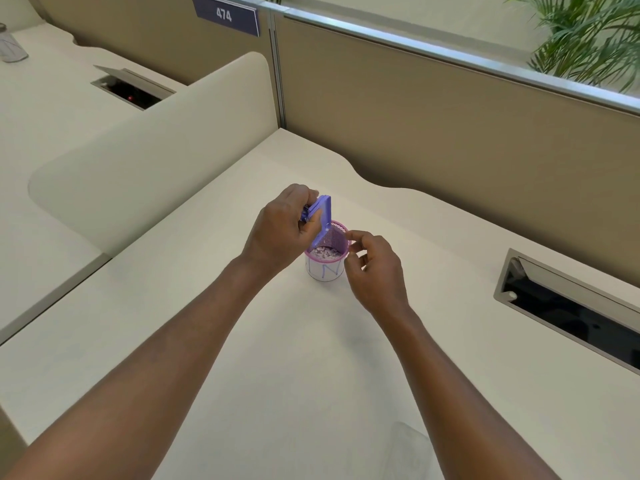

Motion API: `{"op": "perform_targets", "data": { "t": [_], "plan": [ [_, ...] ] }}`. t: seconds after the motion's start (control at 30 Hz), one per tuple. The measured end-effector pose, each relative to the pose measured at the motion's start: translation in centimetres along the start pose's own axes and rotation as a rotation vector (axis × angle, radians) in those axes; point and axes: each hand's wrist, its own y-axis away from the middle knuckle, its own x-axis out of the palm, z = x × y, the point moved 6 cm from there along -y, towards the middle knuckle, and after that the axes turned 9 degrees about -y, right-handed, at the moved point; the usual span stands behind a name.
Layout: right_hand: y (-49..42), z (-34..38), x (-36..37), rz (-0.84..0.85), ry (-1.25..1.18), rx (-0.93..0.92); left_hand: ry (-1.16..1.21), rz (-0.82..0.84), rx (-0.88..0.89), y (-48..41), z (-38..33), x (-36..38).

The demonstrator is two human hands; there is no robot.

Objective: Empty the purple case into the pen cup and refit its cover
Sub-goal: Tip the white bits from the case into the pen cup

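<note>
The left hand (pixel 280 230) grips the purple case (pixel 322 216), tipped on edge, its long axis slanting down into the pen cup (pixel 325 270) directly below it. The right hand (pixel 377 268), fingers curled, sits at the cup's right rim; I cannot tell whether it pinches the rim.

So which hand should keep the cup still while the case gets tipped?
Right, probably: the right hand sits beside the pen cup, while the left hand grips the purple case tilted over it.
</note>
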Motion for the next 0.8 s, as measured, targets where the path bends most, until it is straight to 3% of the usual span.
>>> {"op": "perform_targets", "data": {
  "t": [0.2, 0.33, 0.8],
  "plan": [
    [-0.6, 2.1, 1.2, 0.142, 0.384, -0.233, 0.003, 0.0, 0.017, -0.3, -0.5, -0.2],
    [-0.8, 2.2, 1.8, 0.201, 0.557, -0.279, 0.032, -0.034, -0.027, -0.9, -0.1, -0.7],
    [-1.4, 3.7, 0.8, 0.119, 0.531, -0.34, 0.042, -0.025, -0.017, -0.7, 0.1, -0.4]
  ]
}}
